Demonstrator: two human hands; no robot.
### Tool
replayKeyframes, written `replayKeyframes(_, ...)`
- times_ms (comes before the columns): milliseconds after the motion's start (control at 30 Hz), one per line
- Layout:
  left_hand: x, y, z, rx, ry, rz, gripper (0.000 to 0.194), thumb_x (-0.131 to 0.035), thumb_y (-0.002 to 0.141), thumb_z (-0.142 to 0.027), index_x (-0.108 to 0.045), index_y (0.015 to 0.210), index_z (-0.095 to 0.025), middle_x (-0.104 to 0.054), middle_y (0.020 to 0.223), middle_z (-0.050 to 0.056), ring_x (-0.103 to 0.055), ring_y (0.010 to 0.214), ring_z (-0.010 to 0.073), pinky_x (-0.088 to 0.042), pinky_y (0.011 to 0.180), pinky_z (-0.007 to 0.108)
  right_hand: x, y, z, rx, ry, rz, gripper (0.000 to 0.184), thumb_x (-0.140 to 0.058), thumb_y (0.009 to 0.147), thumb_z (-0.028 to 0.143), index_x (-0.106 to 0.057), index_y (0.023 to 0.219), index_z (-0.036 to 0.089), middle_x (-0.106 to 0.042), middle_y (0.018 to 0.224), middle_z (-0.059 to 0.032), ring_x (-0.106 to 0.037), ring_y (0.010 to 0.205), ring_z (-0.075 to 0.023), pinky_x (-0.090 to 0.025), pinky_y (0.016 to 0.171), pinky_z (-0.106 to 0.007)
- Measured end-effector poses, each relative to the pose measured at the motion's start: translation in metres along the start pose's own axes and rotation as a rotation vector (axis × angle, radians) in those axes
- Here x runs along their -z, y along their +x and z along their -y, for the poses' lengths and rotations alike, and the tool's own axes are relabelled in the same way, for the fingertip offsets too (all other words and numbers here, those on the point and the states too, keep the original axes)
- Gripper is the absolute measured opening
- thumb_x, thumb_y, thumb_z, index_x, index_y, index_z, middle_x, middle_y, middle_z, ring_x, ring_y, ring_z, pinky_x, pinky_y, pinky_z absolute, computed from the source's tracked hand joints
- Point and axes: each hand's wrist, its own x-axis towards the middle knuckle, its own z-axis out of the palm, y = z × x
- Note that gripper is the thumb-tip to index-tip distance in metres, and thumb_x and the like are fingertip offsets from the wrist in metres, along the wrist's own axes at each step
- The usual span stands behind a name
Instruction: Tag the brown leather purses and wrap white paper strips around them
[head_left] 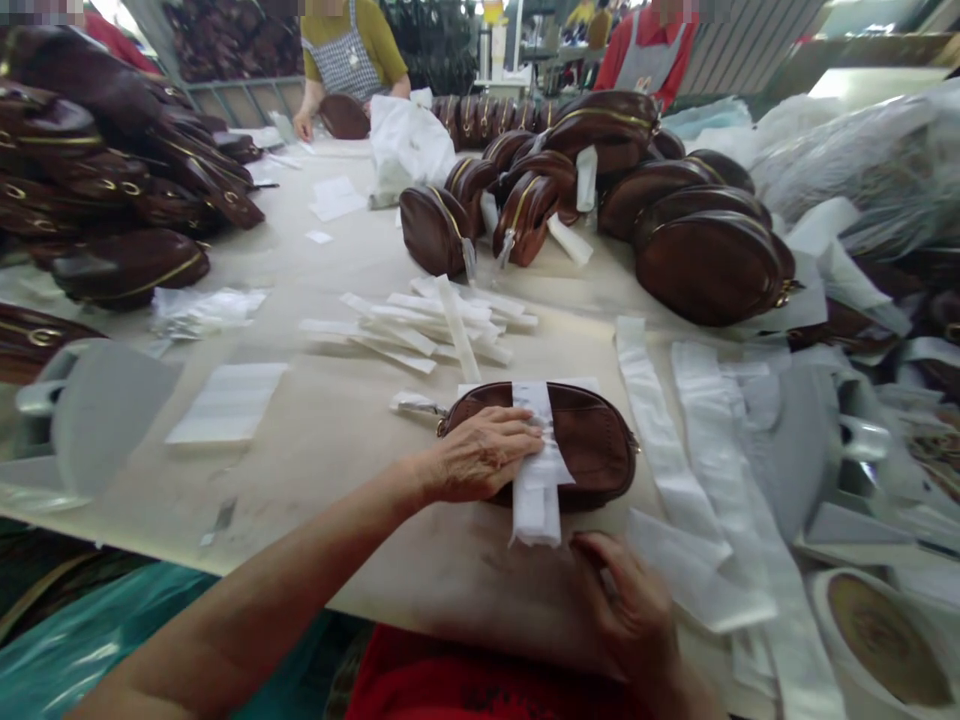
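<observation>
A: Where does the oval brown leather bag (596,440) lie from the right hand (630,605)?

B: On the tabletop (337,425), at 11 o'clock from those fingers, which sit apart from it, just off its near edge. Its long axis runs 9 to 3.

A: And the white paper band (536,505)?

B: It crosses the bag from 12 to 6, its loose tail overhanging the near edge, at 10 o'clock from the right fingers.

A: Which hand is nearer?

B: The left hand (487,455). It touches both, fingers extended and laid flat, pressing rather than gripping. The right fingers are loosely curled; I cannot tell whether they pinch anything.

A: What's around, or in the way?

B: The left hand covers part of the band. From the bag, long white strips (694,470) border 3 o'clock, short paper strips (420,325) heap between 10 and 11, and gold-zipped brown bags (712,265) crowd 12 to 1.
</observation>
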Motion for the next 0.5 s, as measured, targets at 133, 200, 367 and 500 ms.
replayKeyframes(133,0.014,0.0,-0.005,-0.03,0.042,0.116,0.04,-0.037,0.084,-0.015,-0.053,0.121,-0.01,-0.053,0.131,0.01,-0.033,0.131,0.0241,-0.028,0.11,0.041,-0.017,-0.004,0.012,-0.031,-0.04,0.114,0.024,-0.041,0.083,0.009,-0.058,0.097,0.017,-0.064,0.08,-0.0066,-0.063,0.069,-0.0159,-0.05,0.059,-0.023)
replayKeyframes(200,0.018,0.0,-0.007,-0.023,0.044,0.161,0.045,-0.039,0.08,-0.013,-0.051,0.124,-0.01,-0.05,0.134,0.01,-0.031,0.133,0.0244,-0.027,0.111,0.04,-0.025,0.001,0.017,-0.003,-0.144,0.175,0.022,-0.041,0.083,0.011,-0.061,0.091,0.017,-0.062,0.074,-0.0066,-0.06,0.063,-0.0176,-0.045,0.054,-0.026)
replayKeyframes(367,0.025,0.002,-0.009,0.022,0.018,0.239,0.052,-0.04,0.077,-0.013,-0.048,0.128,-0.013,-0.047,0.137,0.008,-0.029,0.134,0.0228,-0.026,0.112,0.04,-0.045,0.011,0.023,0.042,-0.322,0.271,0.016,-0.046,0.083,0.015,-0.06,0.075,0.018,-0.063,0.062,-0.0051,-0.055,0.05,-0.0165,-0.031,0.05,-0.027)
replayKeyframes(500,0.031,0.003,-0.014,0.06,0.037,0.305,0.058,-0.048,0.073,-0.015,-0.044,0.131,-0.013,-0.042,0.141,0.009,-0.027,0.135,0.0245,-0.024,0.112,0.041,-0.052,0.008,0.024,-0.001,-0.296,0.288,0.014,-0.048,0.079,0.014,-0.058,0.07,0.018,-0.062,0.056,-0.0028,-0.054,0.047,-0.0145,-0.028,0.05,-0.026)
